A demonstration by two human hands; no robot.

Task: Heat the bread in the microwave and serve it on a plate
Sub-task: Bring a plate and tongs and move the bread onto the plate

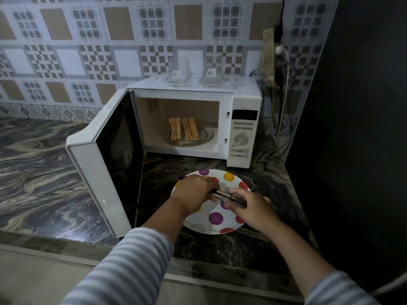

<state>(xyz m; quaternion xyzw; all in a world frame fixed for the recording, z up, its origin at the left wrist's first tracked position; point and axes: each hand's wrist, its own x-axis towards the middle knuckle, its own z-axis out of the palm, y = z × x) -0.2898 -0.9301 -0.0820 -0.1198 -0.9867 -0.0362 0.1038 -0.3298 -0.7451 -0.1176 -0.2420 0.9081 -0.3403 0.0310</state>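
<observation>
Inside the open microwave (193, 119), the bread (184, 128) stands on the glass tray (204, 137) in two pairs of slices, so I think the move to the plate is still to do, and I cannot tell if the bread is hot. Just in front on the counter (44, 172), the spotted plate (229, 177) has no bread on it. Over the plate, the left hand (196, 194) and right hand (248, 208) both grip metal tongs (226, 198), while two clear glass dishes (176, 73) sit on top of the microwave with nothing in them.
</observation>
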